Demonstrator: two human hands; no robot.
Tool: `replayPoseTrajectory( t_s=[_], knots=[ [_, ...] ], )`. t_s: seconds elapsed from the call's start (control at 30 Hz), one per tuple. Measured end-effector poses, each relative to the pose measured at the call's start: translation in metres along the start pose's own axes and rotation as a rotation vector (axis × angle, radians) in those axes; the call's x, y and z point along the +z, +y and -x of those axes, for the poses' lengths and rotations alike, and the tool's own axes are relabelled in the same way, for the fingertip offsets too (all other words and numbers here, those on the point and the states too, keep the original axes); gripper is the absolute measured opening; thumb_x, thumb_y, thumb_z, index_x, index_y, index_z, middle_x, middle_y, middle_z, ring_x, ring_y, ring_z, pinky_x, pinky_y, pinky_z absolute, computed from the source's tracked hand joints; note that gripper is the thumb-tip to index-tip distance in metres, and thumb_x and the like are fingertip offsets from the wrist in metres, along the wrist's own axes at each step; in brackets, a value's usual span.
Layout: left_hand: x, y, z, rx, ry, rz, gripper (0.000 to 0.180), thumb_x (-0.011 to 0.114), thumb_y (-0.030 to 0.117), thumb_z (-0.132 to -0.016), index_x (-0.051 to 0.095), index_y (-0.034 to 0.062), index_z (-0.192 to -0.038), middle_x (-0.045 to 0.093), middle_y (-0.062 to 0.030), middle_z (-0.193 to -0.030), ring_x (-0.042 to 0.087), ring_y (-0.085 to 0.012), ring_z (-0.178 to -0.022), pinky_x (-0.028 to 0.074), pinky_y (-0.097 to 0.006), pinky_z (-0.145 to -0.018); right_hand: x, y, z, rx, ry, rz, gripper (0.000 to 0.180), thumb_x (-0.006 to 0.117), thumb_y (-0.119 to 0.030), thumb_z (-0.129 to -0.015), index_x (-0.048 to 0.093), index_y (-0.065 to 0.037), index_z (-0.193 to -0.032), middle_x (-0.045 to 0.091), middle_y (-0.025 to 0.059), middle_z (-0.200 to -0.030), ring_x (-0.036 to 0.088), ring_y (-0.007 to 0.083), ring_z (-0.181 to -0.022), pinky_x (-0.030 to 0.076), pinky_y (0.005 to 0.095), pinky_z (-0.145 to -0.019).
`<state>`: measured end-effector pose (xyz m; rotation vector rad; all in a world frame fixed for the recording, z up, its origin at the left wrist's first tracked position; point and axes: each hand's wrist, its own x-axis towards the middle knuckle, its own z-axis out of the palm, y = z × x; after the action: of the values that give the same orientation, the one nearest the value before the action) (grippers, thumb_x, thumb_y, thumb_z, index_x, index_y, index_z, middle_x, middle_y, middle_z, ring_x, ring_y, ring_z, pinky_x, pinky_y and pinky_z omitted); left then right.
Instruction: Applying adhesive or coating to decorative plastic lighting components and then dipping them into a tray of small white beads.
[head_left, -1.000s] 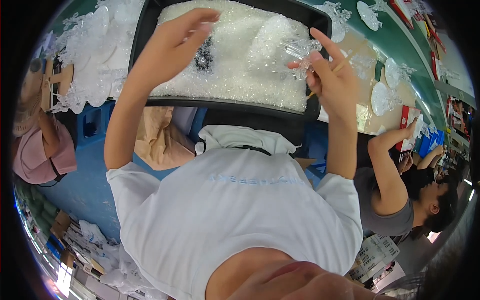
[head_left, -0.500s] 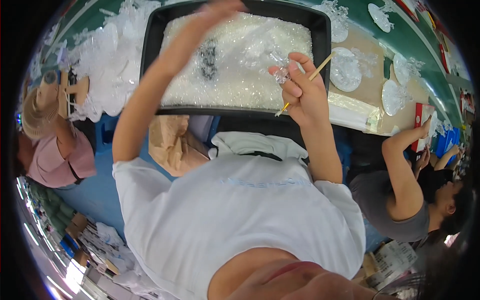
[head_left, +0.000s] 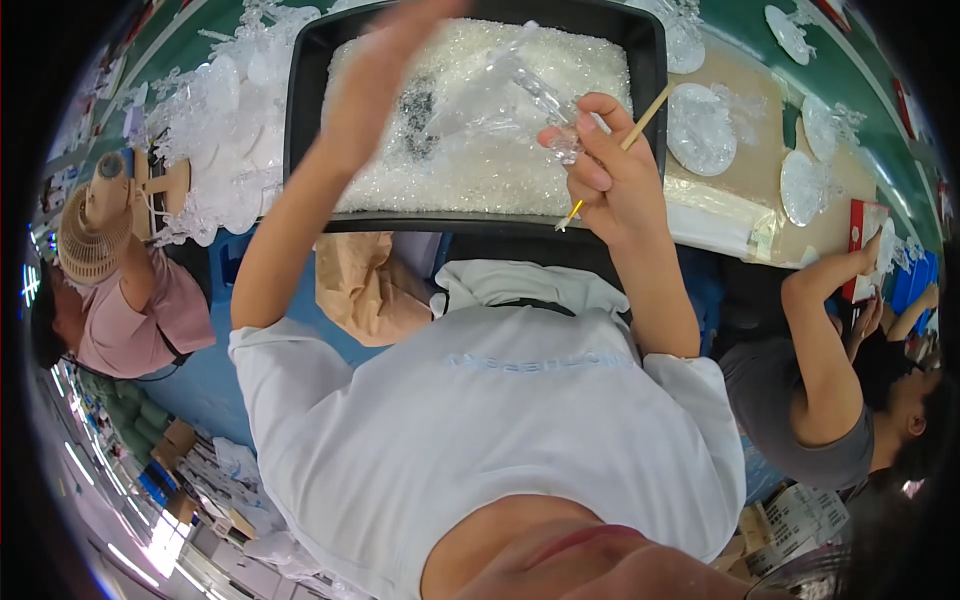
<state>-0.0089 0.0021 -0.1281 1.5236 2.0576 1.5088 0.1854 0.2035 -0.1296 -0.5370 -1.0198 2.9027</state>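
Over the black tray (head_left: 660,60) of white glittery granules, my right hand (head_left: 620,170) is closed around a clear plastic ornament (head_left: 545,95). Its transparent parts reach up and left above the granules, and its outline is hard to make out. A thin paintbrush (head_left: 648,118) with a pale wooden handle is also tucked in this hand, its whitish tip pointing down toward the tray's near rim. On the tray's left side, my left hand (head_left: 385,85) is raised and smeared by motion. Its fingers run toward the top edge, so their state is unclear.
Clear plastic pieces (head_left: 235,130) are heaped left of the tray. Several clear disc-based ornaments (head_left: 703,130) stand on cardboard to the right. A person in pink with a fan (head_left: 92,235) sits left; another in grey (head_left: 815,390) works right. A brown paper bag (head_left: 365,290) is below the tray.
My left hand has moved slightly left and down, still blurred. In my right hand the ornament has turned, so its long clear part shows more plainly. The brush stays in that hand.
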Motion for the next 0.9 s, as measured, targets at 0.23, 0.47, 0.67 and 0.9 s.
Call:
replayPoseTrajectory(
  t_s=[0.23, 0.47, 0.67, 0.9],
  knots=[
    [-0.013, -0.017, -0.007, 0.099, 0.072, 0.414, 0.069, 0.022, 0.05, -0.107, 0.031, 0.0033, -0.156, 0.035, -0.0133, -0.16, 0.027, -0.0273, -0.15, 0.014, -0.04, -0.123, 0.0, 0.002, 0.005, -0.038, -0.083, -0.007, 0.011, 0.054, -0.015, -0.104, 0.055, -0.016, -0.114, 0.071, 0.0227, -0.096, 0.034, -0.0024, -0.046, 0.023, 0.0148, -0.04],
    [0.032, 0.044, -0.012, -0.147, 0.22, 0.505, 0.053, 0.039, 0.028, -0.104, 0.04, -0.0011, -0.148, 0.05, -0.0185, -0.146, 0.046, -0.0296, -0.136, 0.034, -0.042, -0.113, -0.003, 0.003, 0.005, -0.042, -0.091, -0.004, 0.009, 0.054, -0.015, -0.104, 0.055, -0.016, -0.113, 0.071, 0.023, -0.094, 0.036, -0.0021, -0.046, 0.023, 0.0151, -0.04],
    [0.042, 0.048, -0.002, -0.075, -0.04, 0.23, 0.065, 0.026, 0.045, -0.105, 0.031, 0.0024, -0.154, 0.043, -0.0163, -0.153, 0.033, -0.0302, -0.146, 0.016, -0.042, -0.123, 0.0, -0.001, 0.002, -0.073, -0.093, 0.07, 0.009, 0.054, -0.014, -0.104, 0.054, -0.015, -0.112, 0.071, 0.0246, -0.091, 0.035, -0.0019, -0.044, 0.022, 0.0155, -0.039],
    [0.031, 0.054, -0.002, -0.309, -0.128, 0.266, 0.075, 0.041, 0.05, -0.1, 0.028, 0.0035, -0.157, 0.033, -0.0139, -0.16, 0.026, -0.0271, -0.151, 0.02, -0.038, -0.122, -0.009, -0.024, 0.007, -0.14, -0.09, 0.31, 0.013, 0.054, -0.012, -0.103, 0.054, -0.009, -0.115, 0.072, 0.021, -0.082, 0.039, -0.0017, -0.044, 0.023, 0.017, -0.039]
  ],
)
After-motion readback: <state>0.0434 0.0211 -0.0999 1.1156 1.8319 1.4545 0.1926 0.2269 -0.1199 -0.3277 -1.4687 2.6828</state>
